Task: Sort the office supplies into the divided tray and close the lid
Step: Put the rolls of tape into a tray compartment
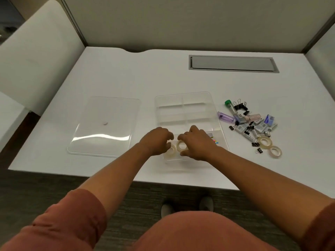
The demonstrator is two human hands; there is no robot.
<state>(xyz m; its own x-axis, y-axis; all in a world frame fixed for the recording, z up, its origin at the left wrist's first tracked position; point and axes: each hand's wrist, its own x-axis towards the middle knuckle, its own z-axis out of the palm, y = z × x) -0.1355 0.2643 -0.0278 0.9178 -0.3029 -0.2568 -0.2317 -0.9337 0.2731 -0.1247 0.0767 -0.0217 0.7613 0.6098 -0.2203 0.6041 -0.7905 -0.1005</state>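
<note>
Curling round glossy tape rings (181, 145), both hands (196, 144) hover in the clear plastic tray (215, 113).

An office: partitioned white desk (126, 78); cable hatch (233, 63); carpet (136, 201).

A matt white table (163, 78) holds a clear, glossy plastic tray (213, 113) and a clear plastic lid (105, 127) with bright reflections. Tape rolls (265, 141) look translucent and shiny. Binder clips (240, 106) have matt black bodies and wire handles. Sleeves (72, 223) are soft cloth.
</note>
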